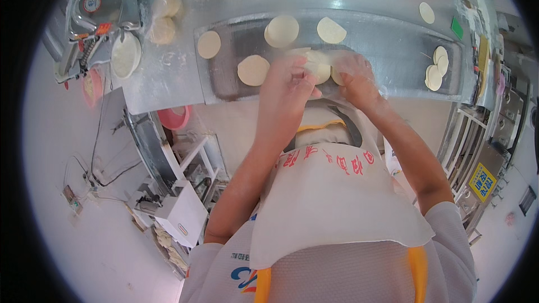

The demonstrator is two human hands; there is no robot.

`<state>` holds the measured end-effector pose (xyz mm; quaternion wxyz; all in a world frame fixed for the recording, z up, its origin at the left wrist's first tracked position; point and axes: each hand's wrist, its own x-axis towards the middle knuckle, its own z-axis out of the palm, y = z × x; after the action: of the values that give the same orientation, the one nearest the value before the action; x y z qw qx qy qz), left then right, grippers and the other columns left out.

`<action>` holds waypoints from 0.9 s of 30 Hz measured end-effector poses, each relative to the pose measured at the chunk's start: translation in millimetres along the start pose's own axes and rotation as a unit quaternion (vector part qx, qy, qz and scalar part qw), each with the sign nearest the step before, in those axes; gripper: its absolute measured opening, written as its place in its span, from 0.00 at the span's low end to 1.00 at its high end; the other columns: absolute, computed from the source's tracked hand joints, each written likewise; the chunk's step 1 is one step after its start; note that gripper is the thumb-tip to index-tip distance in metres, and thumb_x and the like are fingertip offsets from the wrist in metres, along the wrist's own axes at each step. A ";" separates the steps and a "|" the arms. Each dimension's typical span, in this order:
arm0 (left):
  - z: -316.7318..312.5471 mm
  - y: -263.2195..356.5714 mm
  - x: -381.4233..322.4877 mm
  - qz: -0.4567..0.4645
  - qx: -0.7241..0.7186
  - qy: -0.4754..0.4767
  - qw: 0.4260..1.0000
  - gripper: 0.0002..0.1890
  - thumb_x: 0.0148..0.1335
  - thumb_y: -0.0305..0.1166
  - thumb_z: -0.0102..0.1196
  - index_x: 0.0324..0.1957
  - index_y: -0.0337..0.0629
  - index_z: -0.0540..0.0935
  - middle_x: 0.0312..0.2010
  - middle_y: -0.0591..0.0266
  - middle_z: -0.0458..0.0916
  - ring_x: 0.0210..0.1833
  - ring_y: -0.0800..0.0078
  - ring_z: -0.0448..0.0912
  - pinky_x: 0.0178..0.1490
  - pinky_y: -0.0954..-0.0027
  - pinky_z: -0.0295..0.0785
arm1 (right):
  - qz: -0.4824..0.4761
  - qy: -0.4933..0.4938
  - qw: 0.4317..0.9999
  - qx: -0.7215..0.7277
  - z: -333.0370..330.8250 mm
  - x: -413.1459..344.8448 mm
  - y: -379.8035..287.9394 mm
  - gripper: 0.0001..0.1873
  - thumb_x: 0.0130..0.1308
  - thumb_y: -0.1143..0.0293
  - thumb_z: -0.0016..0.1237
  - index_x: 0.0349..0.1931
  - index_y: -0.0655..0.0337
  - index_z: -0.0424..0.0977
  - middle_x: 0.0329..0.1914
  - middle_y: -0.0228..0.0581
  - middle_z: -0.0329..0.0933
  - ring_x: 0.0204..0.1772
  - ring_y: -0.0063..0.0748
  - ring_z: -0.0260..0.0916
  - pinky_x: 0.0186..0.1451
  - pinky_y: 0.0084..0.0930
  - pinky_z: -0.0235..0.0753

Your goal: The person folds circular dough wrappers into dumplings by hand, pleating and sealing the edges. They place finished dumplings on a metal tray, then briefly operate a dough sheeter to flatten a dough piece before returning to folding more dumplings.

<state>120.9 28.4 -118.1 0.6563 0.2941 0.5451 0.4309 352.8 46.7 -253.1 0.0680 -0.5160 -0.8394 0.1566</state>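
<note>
Before me, several pale round dough wrappers lie on a dark recessed metal worktop (379, 46). My left hand (294, 78) is at the near middle of it, fingers curled at a loose bunch of dough wrappers (318, 71). On the other side of that bunch, my right hand (356, 73) has its fingertips on a wrapper at the bunch's edge. Blur hides how firmly either hand grips. Beyond the hands lie overlapping wrappers (282, 31) and one with a straight edge (332, 30). Another stack (253, 70) rests left of my left hand.
At the left stand a metal machine (103, 8), a white bowl (126, 55) and dough balls (163, 30). More wrappers (433, 78) and a green card (457, 28) lie at the right. A pink basin (176, 117) sits below the counter's near edge.
</note>
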 end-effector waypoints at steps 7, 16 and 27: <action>-5.1 -0.8 3.7 0.018 -0.020 0.006 1.000 0.18 0.73 0.24 0.60 0.62 0.32 0.76 0.45 0.58 0.82 0.43 0.73 0.83 0.52 0.71 0.78 | 0.011 -0.090 0.995 0.043 -8.8 0.0 -2.9 0.28 0.54 0.76 0.64 0.59 0.58 0.79 0.64 0.47 0.75 0.69 0.58 0.68 0.73 0.51 0.68; -9.8 -2.7 4.6 0.034 -0.016 0.002 0.999 0.17 0.73 0.25 0.60 0.61 0.32 0.77 0.47 0.56 0.82 0.45 0.73 0.82 0.53 0.69 0.79 | 0.094 -0.130 0.985 0.066 -6.7 -0.8 -6.2 0.32 0.52 0.71 0.68 0.60 0.61 0.77 0.65 0.51 0.75 0.69 0.58 0.68 0.73 0.50 0.68; -14.6 -8.1 9.6 0.076 -0.029 -0.017 0.997 0.17 0.73 0.24 0.60 0.61 0.29 0.77 0.48 0.55 0.81 0.49 0.73 0.80 0.55 0.68 0.82 | 0.140 -0.146 0.979 0.028 -8.8 5.8 -16.5 0.34 0.56 0.63 0.70 0.62 0.64 0.74 0.57 0.56 0.80 0.62 0.61 0.75 0.68 0.52 0.74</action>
<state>109.0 32.0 -132.9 0.6388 0.3228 0.4973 0.4903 338.6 46.7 -239.7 -0.0638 -0.5981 -0.7548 0.2618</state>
